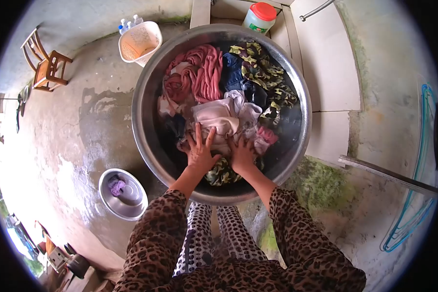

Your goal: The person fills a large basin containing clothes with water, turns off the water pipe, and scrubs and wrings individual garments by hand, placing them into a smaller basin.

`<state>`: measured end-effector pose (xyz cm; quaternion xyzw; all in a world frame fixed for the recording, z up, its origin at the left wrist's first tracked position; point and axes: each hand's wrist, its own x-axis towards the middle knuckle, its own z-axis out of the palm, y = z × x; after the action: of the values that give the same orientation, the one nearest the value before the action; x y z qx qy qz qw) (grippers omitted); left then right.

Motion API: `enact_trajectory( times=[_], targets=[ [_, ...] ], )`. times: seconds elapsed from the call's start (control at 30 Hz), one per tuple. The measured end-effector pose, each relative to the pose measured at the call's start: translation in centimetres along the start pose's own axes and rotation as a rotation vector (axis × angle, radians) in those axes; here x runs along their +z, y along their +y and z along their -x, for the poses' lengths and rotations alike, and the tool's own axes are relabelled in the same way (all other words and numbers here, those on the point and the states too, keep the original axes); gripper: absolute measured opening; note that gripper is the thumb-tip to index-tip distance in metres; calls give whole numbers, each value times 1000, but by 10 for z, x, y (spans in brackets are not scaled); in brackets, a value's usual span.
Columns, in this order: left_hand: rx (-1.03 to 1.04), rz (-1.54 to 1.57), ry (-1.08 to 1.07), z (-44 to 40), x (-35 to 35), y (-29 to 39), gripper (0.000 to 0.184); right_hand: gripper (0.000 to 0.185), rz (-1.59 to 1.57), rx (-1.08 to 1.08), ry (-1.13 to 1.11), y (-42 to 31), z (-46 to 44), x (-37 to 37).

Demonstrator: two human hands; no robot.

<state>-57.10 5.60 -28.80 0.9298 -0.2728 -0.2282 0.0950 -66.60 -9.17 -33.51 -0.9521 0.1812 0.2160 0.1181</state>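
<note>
Both my hands are down in a large metal basin [302,146] of wet clothes and water. With its fingers spread, my left hand [199,150] lies on the near edge of a pale pink garment [214,117]. My right hand [242,155] presses the same wet cloth a little to the right, fingers apart, with the tips partly sunk in its folds. Camouflage cloth [222,173] shows between my wrists. Further off in the basin are a twisted red garment [204,73], dark blue denim [232,70] and more camouflage cloth [263,65].
A small metal bowl [136,204] with a purple cloth [116,186] stands on the wet floor at left. Beyond are a cream plastic basket [153,36], a wooden chair [48,65] and a red-lidded tub [259,18]. Blue hangers [418,165] and a metal pipe [389,174] are at right.
</note>
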Motion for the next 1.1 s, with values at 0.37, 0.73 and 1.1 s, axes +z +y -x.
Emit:
enact_trajectory(
  times=[0.37, 0.73, 1.1],
  targets=[
    [57, -95, -330, -60, 79, -10, 52, 48, 101, 82, -475, 53, -89, 22],
    [-372, 1939, -380, -46, 14, -40, 41, 43, -875, 120, -245, 4, -58, -76],
    [-283, 2596, -822, -31, -63, -34, 42, 24, -687, -482, 555, -161, 68, -181]
  ],
)
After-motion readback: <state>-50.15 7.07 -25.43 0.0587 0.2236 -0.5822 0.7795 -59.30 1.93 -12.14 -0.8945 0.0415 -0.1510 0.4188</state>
